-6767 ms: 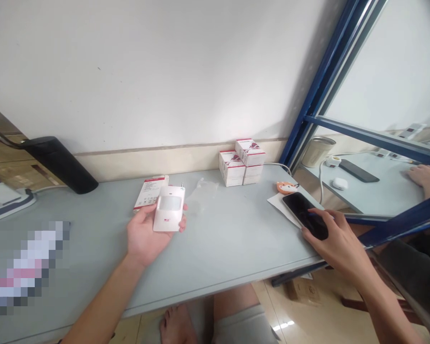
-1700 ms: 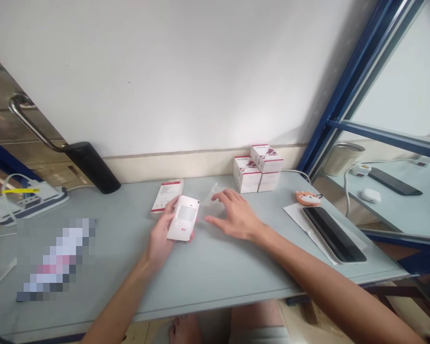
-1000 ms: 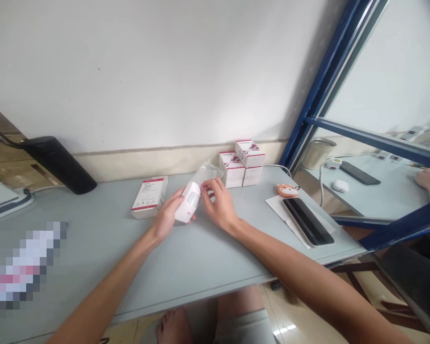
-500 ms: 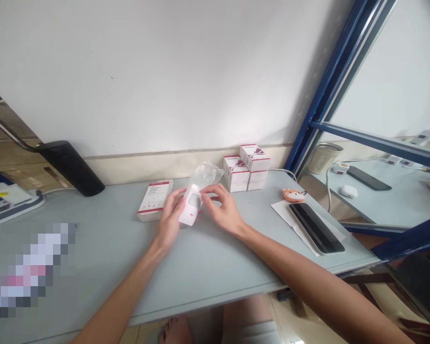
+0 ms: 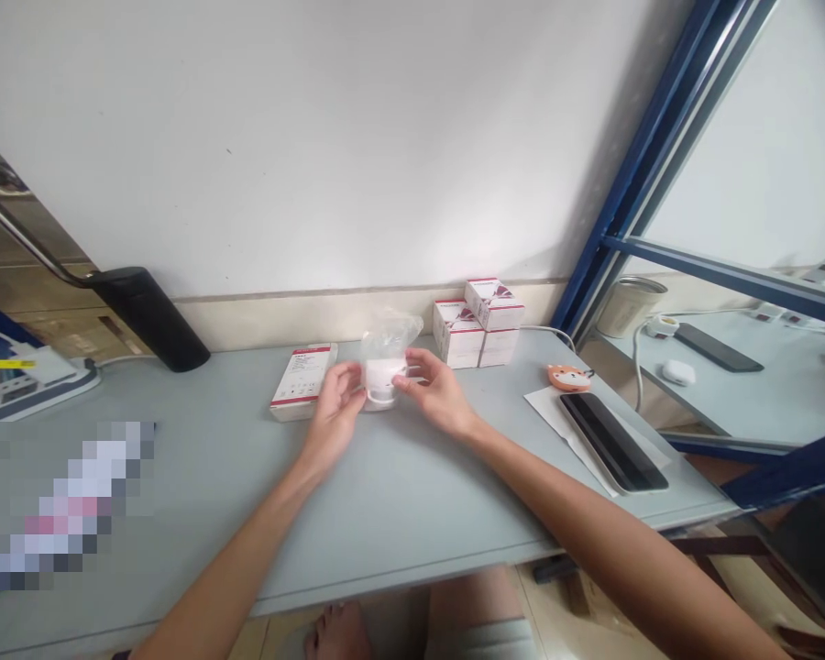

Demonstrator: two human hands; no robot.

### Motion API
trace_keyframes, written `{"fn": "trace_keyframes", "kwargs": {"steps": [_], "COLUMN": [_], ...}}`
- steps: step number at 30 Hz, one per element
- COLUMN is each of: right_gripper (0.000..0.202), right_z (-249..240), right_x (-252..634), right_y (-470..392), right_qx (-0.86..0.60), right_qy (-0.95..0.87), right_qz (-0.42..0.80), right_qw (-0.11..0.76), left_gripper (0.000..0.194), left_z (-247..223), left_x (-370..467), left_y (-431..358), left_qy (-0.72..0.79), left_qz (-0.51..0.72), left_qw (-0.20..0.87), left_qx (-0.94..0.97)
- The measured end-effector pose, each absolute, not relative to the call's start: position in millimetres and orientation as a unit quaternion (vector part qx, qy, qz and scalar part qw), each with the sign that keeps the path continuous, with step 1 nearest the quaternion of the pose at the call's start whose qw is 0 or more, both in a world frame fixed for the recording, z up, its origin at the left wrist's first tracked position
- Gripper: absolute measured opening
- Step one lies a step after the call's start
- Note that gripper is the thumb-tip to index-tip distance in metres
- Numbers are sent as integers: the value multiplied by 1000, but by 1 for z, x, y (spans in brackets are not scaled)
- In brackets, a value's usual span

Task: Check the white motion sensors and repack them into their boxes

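Observation:
Between my two hands is a small white plastic device (image 5: pixel 381 373), turned end-on and tilted, above the table. A clear plastic bag (image 5: pixel 393 328) stands up crumpled behind and around its top. My left hand (image 5: pixel 336 403) pinches the device's left side with thumb and fingers. From the right, my right hand (image 5: pixel 440 394) grips its other side, thumb at the front edge. Just left of my left hand, a flat white and red box (image 5: pixel 303 376) rests on the table. Small white and red cartons (image 5: pixel 485 321) are stacked beyond my right hand.
On the grey table (image 5: pixel 385 522), a phone (image 5: pixel 611 442) lies on white paper (image 5: pixel 555 423) at the right, near an orange animal-face case (image 5: pixel 568 377). A black padded bar (image 5: pixel 152 316) and a power strip (image 5: pixel 48 385) are at the left. A blue-framed mirror (image 5: pixel 721 275) borders the right.
The white device has been turned from showing its face with the dark window to end-on. My right hand has moved from its face to its right side. The view has shifted slightly.

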State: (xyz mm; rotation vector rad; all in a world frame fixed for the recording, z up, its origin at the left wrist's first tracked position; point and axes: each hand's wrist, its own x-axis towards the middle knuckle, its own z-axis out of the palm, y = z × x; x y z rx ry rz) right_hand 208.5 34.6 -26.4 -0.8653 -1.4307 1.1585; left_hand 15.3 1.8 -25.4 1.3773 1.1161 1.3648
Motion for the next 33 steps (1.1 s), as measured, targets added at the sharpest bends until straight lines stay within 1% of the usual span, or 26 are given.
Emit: {"fn": "trace_keyframes", "kwargs": {"steps": [2, 4, 7, 9, 11, 13, 15, 16, 19, 20, 22, 24, 25, 27, 29, 30, 31, 33], "right_gripper": [43, 43, 57, 63, 57, 45, 37, 33, 21, 20, 27, 38, 37, 27, 20, 21, 24, 29], "right_z": [-27, -29, -37, -42, -45, -47, -47, -46, -42, -39, -28, -17, -13, -13, -28, -39, -52, -78], "right_x": [208, 206, 202, 201, 203, 207, 209, 209, 207, 207, 215, 238, 255, 301, 353, 378, 402, 439], "right_y": [34, 33, 34, 36, 38, 38, 38, 38, 39, 38, 29, 7, -9, -49, -93, -113, -130, -154], "right_qx": [-367, -360, -348, -363, -397, -427, -442, -447, -463, -467, -474, -482, -492, -519, -588, -630, -673, -717], "right_qy": [-648, -682, -681, -678, -709, -745, -765, -771, -789, -792, -795, -786, -771, -719, -624, -568, -513, -474], "right_qz": [429, 396, 404, 411, 377, 320, 277, 263, 221, 211, 197, 175, 155, 43, -94, -157, -195, -205], "right_qw": [511, 498, 502, 489, 445, 400, 377, 370, 339, 331, 323, 345, 373, 460, 506, 506, 495, 469], "left_gripper": [53, 56, 60, 64, 66, 71, 76, 77, 68, 66, 63, 61, 61, 61, 59, 59, 59, 59], "left_z": [-24, -24, -29, -36, -41, -43, -41, -40, -38, -38, -42, -46, -47, -49, -50, -50, -50, -50], "left_x": [16, 16, 15, 12, 9, 6, 7, 7, 11, 12, 12, 11, 11, 9, 8, 7, 7, 7], "left_y": [1, 2, 8, 13, 17, 17, 16, 15, 17, 19, 23, 25, 25, 25, 24, 23, 23, 23], "left_qy": [429, 434, 455, 455, 458, 465, 460, 452, 432, 432, 442, 456, 462, 470, 472, 472, 473, 473], "left_qz": [562, 556, 536, 518, 496, 484, 493, 500, 505, 497, 482, 474, 470, 463, 455, 451, 448, 445], "left_qw": [437, 413, 371, 374, 383, 380, 373, 373, 394, 401, 405, 398, 394, 388, 386, 386, 385, 384], "left_qx": [556, 577, 607, 620, 631, 637, 638, 637, 636, 637, 639, 639, 640, 644, 649, 652, 654, 657]}}
